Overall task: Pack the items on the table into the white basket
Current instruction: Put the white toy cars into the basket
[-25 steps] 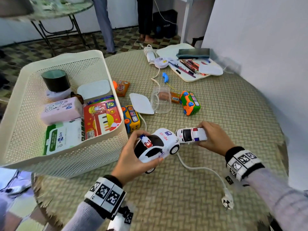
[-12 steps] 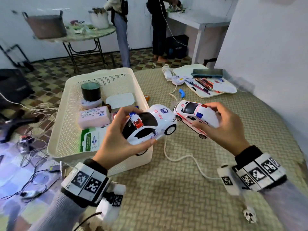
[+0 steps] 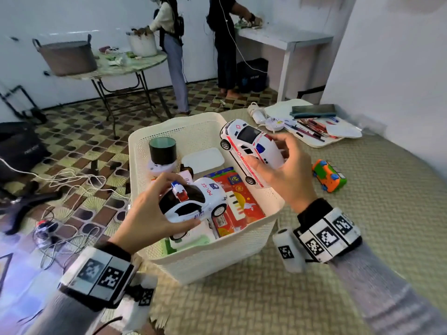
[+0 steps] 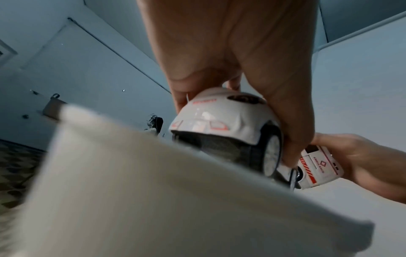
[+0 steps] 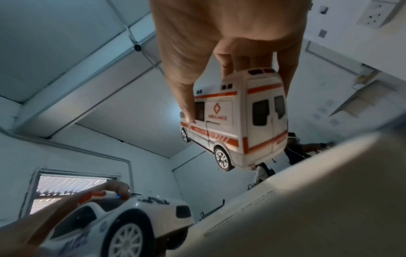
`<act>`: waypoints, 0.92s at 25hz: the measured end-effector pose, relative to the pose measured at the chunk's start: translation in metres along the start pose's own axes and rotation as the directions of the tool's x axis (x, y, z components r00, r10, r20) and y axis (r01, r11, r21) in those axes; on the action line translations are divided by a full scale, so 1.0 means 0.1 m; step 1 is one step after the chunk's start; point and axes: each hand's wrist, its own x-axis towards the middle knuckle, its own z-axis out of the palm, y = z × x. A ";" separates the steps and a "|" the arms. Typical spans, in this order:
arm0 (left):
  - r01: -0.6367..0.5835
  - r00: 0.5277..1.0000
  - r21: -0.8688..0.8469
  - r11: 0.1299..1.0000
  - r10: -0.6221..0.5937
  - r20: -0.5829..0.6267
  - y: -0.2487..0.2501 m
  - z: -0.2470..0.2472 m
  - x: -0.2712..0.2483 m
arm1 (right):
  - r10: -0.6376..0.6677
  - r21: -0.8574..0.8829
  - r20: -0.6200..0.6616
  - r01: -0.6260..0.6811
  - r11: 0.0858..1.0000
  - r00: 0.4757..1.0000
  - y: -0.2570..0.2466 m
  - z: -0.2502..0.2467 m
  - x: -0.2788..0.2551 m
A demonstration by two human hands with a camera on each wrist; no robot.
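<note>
The white basket [image 3: 212, 257] stands at the table's left edge, holding a red box [image 3: 238, 201], a black roll [image 3: 162, 151], a white lid [image 3: 203, 160] and wipes packs. My left hand [image 3: 167, 204] grips a white police car [image 3: 196, 204] low over the basket's near half. In the left wrist view that police car [image 4: 228, 125] shows from behind above the basket rim [image 4: 153, 191]. My right hand [image 3: 278, 165] holds a white toy ambulance [image 3: 249, 148] tilted above the basket's right wall. The ambulance [image 5: 239, 118] hangs from my fingers [image 5: 186, 97] in the right wrist view.
An orange-green toy truck [image 3: 329, 176] lies on the woven table [image 3: 362, 213] right of the basket. A white tray [image 3: 312, 139] with pens and a dark case sits at the back. Two people stand at other tables behind. Cables litter the floor [image 3: 60, 184] at left.
Both hands have carried their cars up and left from the table to above the basket. The police car has come down into the basket's near half; the ambulance is higher and tilted.
</note>
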 end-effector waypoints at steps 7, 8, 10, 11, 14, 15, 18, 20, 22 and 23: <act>0.042 0.966 0.102 0.994 -0.067 0.250 -0.57 -0.08 0.07 | 0.309 -0.336 0.076 -0.268 0.903 0.948 0.17 0.56 -0.29; 0.028 0.952 0.183 0.983 -0.082 0.296 -0.59 -0.06 0.08 | 0.335 -0.401 0.113 -0.266 0.877 0.935 0.17 0.55 -0.30; -0.022 0.920 0.363 0.931 -0.124 0.372 -0.62 -0.02 0.10 | 0.363 -0.529 0.179 -0.222 0.819 0.914 0.16 0.54 -0.32; -0.043 0.911 0.435 0.900 -0.143 0.386 -0.64 -0.01 0.10 | 0.362 -0.579 0.208 -0.184 0.794 0.908 0.15 0.55 -0.33; -0.078 0.889 0.541 0.837 -0.187 0.418 -0.66 0.00 0.11 | 0.378 -0.664 0.284 -0.103 0.740 0.881 0.13 0.55 -0.34; -0.080 0.885 0.548 0.833 -0.194 0.423 -0.66 0.00 0.10 | 0.394 -0.690 0.312 -0.078 0.719 0.865 0.12 0.54 -0.33; -0.097 0.865 0.573 0.814 -0.216 0.453 -0.63 -0.01 0.12 | 0.440 -0.722 0.419 -0.003 0.692 0.794 0.11 0.54 -0.31; -0.101 0.836 0.553 0.827 -0.231 0.497 -0.62 -0.04 0.20 | 0.451 -0.637 0.525 -0.018 0.771 0.722 0.14 0.56 -0.30; -0.093 0.807 0.528 0.844 -0.247 0.537 -0.64 -0.07 0.25 | 0.434 -0.541 0.631 -0.035 0.840 0.643 0.16 0.59 -0.28; -0.103 0.800 0.528 0.843 -0.245 0.548 -0.65 -0.07 0.26 | 0.420 -0.517 0.653 -0.034 0.855 0.630 0.16 0.61 -0.28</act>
